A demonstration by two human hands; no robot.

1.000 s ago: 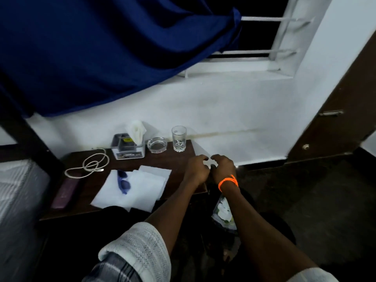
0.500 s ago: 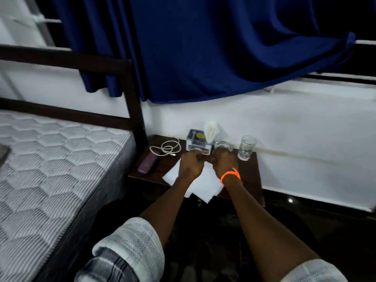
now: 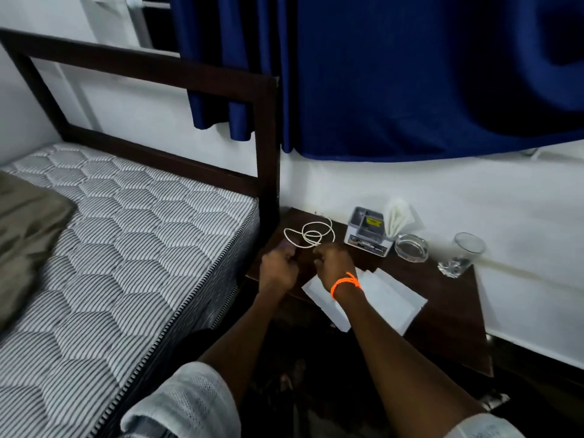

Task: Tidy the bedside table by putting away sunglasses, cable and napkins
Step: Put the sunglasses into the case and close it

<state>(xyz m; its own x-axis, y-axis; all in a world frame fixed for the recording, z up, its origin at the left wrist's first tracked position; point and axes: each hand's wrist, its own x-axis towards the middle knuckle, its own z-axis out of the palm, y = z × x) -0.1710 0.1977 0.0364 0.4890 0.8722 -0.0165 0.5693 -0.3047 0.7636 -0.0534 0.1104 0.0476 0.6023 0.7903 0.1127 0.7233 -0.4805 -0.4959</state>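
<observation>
Both my hands are over the left end of the bedside table (image 3: 442, 314), close by the bed frame.

Left hand (image 3: 281, 267): curled, fingers folded in. Something dark shows just above the knuckles, but I cannot tell what it is or whether I grip it.

Right hand (image 3: 331, 263), orange band at the wrist: fingers bent, tips at the near edge of the white cable (image 3: 311, 235). It looks like a pinch on the nearest loop, but blur hides the contact, so I cannot tell for sure.

Cable: loose coil of about 2 loops, flat on the table top, toward the back left corner, between my hands and the wall.

Napkins (image 3: 385, 298): spread flat at the front edge, partly overhanging it, partly under my right forearm. Not gathered.

Sunglasses: not visible anywhere; possibly under my hands or arm.

Near the wall sit a grey organiser box (image 3: 368, 232) with a folded tissue (image 3: 396, 218) standing in it, a glass ashtray (image 3: 410, 246) and a drinking glass (image 3: 463, 252).

Judgement: task is early. 0 of 3 items show as stowed; cable seems to be the step in hand, napkins untouched, sunglasses unaccounted for.
</observation>
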